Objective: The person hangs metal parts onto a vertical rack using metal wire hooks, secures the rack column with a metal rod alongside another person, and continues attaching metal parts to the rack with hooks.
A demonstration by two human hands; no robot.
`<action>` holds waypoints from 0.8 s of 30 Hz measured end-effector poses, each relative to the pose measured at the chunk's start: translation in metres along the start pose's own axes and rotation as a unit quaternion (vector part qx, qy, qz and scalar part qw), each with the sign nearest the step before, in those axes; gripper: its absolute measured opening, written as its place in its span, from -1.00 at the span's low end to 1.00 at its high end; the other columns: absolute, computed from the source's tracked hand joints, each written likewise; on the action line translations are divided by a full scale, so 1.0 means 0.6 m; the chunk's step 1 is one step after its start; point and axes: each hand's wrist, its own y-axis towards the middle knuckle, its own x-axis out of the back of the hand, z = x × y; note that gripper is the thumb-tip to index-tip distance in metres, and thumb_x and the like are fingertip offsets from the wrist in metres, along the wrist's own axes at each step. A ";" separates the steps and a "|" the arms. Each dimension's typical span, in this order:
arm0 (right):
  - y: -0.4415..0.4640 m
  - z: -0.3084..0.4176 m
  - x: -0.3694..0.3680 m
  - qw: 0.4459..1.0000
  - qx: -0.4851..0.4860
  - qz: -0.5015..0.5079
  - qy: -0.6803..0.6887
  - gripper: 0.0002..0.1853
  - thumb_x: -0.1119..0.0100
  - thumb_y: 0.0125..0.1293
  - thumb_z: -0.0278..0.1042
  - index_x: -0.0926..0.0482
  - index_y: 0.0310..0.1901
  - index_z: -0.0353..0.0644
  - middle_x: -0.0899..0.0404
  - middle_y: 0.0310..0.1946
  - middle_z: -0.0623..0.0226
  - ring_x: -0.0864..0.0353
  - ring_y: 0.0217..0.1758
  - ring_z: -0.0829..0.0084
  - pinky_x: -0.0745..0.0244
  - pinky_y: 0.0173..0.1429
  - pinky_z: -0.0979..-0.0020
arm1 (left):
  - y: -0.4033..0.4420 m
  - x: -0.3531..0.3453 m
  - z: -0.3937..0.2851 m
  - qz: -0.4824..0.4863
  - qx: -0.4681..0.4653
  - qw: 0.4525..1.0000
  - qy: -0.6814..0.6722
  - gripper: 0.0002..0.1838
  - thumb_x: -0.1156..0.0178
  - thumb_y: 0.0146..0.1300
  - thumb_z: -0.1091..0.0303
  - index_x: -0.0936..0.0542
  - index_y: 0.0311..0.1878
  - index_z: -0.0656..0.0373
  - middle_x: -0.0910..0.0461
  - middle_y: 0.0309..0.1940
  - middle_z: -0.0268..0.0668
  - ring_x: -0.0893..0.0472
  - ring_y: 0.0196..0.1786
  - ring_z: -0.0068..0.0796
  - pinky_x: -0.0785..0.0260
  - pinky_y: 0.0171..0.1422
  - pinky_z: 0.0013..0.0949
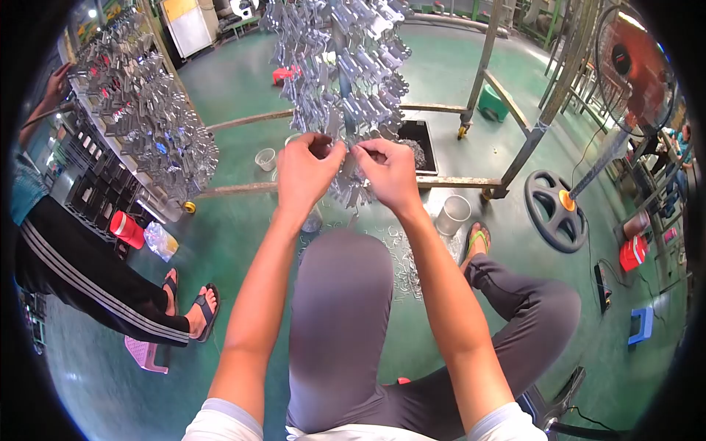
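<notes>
A dense cluster of shiny metal parts (342, 66) hangs in front of me from a vertical line. At its lower end, my left hand (305, 173) is closed in a pinch from the left side. My right hand (391, 175) pinches from the right, its fingertips close to the left ones. Small metal pieces seem to be between the fingertips, but the fingers hide their exact shape. Below the hands, more parts (351, 192) dangle above my knee. Small hook-like metal pieces (403, 264) lie scattered on the green floor.
A metal frame (448, 181) on casters surrounds the hanging parts. A black crate (418, 143), a clear bucket (454, 214) and a small cup (265, 158) stand nearby. On the right is a fan (632, 73) with a round base. At left, a person (95, 272) stands beside another loaded rack (143, 95).
</notes>
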 end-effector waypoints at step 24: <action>-0.175 -0.343 -0.069 0.872 -0.411 0.246 -0.102 -0.87 -0.33 0.10 -0.55 -0.76 -0.32 -0.42 -0.77 -0.35 -0.07 -0.84 -0.21 0.12 -0.72 -0.08 0.17 | -0.031 0.045 0.118 0.056 0.053 0.994 0.083 -0.61 -0.49 0.26 0.19 -0.76 -0.13 0.42 -0.76 -0.44 -0.10 -0.69 -0.42 -0.46 -0.50 -0.24 -0.35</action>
